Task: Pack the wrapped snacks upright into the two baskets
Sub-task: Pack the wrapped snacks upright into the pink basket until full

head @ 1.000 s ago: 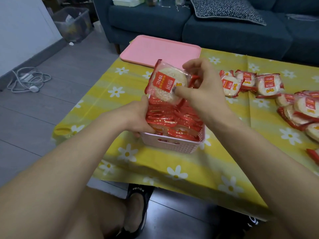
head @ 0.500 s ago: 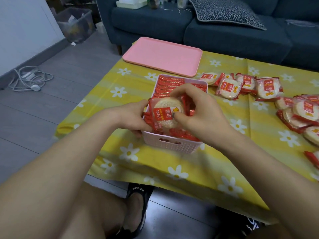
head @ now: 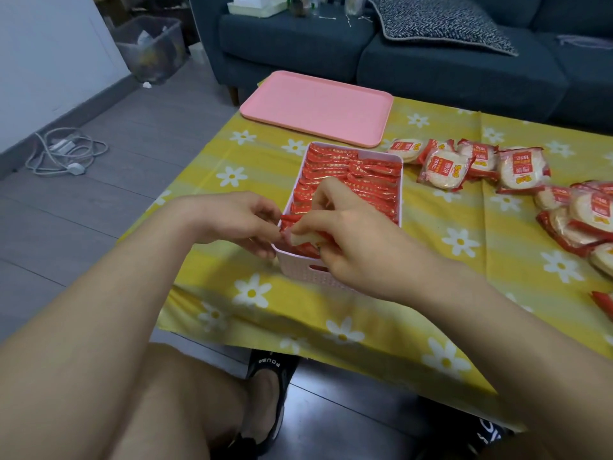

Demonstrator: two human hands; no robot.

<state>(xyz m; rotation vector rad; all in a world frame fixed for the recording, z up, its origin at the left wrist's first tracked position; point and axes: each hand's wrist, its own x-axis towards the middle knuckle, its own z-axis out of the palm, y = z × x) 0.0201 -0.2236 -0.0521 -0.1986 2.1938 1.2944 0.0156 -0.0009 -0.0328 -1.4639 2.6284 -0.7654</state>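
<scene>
A pale pink basket [head: 400, 190] stands on the yellow flowered tablecloth, filled with rows of red wrapped snacks [head: 345, 180] standing on edge. My right hand [head: 345, 234] pinches one wrapped snack [head: 303, 239] and holds it low in the basket's near end, mostly sunk among the others. My left hand [head: 245, 224] grips the basket's near left corner, fingers curled against the rim and the packs there. Loose wrapped snacks [head: 471, 167] lie flat to the right of the basket. Only one basket is in view.
A pink tray [head: 315, 107] lies at the table's far edge. More loose snacks [head: 577, 220] are heaped at the right edge. A dark blue sofa [head: 431, 61] stands behind the table. A cable coil [head: 63, 151] lies on the floor at left.
My right hand has brought the snack down from above the basket and pushed it into the near end. My left hand has stayed at the basket's corner.
</scene>
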